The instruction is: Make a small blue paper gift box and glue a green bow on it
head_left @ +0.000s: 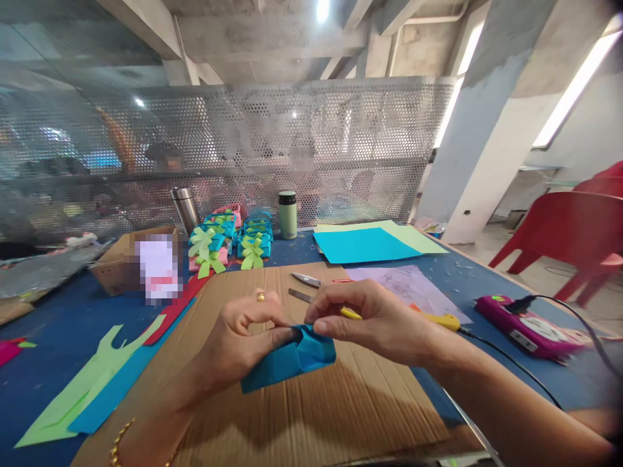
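A small folded blue paper box (292,364) is held above the cardboard sheet, tilted slightly. My left hand (248,327) grips its left side, thumb on the near face and fingers behind. My right hand (357,318) pinches the top edge at its right end between thumb and fingers. Beyond my hands lies a pair of scissors (305,280), partly hidden by the right hand. Next to that hand is a yellow-handled tool (440,321) with a black cord. The inside of the box is mostly hidden by my fingers.
Cardboard (233,421) covers the blue table's middle. Finished paper baskets with green bows (253,243), a green flask (287,215), a steel bottle (185,209) and blue sheets (365,244) stand or lie behind. A magenta power strip (528,327) is right; green paper scraps (87,383) lie left.
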Motion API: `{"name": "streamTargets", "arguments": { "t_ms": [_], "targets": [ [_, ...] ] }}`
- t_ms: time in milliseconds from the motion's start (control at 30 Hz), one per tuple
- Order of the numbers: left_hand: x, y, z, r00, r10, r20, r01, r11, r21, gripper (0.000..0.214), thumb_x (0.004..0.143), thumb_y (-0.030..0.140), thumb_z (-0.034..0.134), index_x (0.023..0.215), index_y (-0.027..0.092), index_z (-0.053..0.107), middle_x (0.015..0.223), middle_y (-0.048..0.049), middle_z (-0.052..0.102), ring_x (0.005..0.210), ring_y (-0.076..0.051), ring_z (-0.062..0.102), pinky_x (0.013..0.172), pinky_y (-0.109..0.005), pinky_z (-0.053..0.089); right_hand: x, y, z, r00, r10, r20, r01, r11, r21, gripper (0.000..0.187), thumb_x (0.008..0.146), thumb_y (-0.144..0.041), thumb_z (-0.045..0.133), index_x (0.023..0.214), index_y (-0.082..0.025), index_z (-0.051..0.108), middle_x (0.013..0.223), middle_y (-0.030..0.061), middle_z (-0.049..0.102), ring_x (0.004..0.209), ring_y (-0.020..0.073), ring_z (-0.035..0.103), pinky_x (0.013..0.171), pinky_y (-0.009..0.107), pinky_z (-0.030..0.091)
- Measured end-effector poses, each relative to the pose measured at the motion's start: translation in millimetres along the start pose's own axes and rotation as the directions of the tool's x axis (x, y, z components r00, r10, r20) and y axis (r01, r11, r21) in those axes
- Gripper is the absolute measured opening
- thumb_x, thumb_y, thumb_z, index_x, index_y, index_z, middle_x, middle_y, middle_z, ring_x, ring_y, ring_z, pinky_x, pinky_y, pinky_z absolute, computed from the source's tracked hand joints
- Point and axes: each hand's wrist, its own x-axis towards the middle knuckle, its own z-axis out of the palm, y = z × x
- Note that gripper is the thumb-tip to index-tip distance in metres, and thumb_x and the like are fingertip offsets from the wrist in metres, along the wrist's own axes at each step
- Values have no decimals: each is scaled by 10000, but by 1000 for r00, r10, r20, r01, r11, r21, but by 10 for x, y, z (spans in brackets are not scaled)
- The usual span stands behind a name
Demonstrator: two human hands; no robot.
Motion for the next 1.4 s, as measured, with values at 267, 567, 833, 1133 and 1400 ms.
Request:
{"name": "streamTargets", "arguments": {
  "t_ms": [267,567,833,1133,1400],
  "targets": [
    [5,2,2,1000,-17,8,17,1000,-2,191,879,215,732,695,163,744,647,-18,661,662,-146,573,649,-279,431,26,-53,32,1000,-2,-26,1,999,-42,294,910,-428,721,862,-139,733,762,0,643,703,113,551,626,220,438],
    [3,25,13,998,-56,23,57,997,-44,191,868,203,733,681,165,742,628,2,632,632,-120,546,609,-245,408,15,21,80,1000,22,-12,-21,996,88,284,877,-406,778,814,-143,692,706,-31,597,661,91,528,579,193,416],
    [-21,17,14,993,-111,32,113,993,-46,179,858,225,736,686,178,749,630,3,649,639,-130,554,633,-263,414,1,14,109,996,19,-92,-25,998,-58,270,916,-392,727,802,-151,692,708,-21,620,655,99,536,574,213,404],
    [-31,14,8,986,-164,37,166,986,-32,239,862,289,725,657,166,724,615,-6,624,628,-135,533,618,-272,401,-47,-28,97,996,-25,-84,14,991,-133,147,924,-284,712,843,-163,727,755,-19,648,697,101,552,614,212,425],
    [-34,52,9,989,-143,42,145,988,-45,219,860,264,725,665,164,729,614,-2,629,622,-128,526,622,-269,391,-18,-59,34,1000,14,2,-14,999,-45,446,969,-526,617,782,-133,715,713,4,597,674,111,525,602,231,409]
  ]
}}
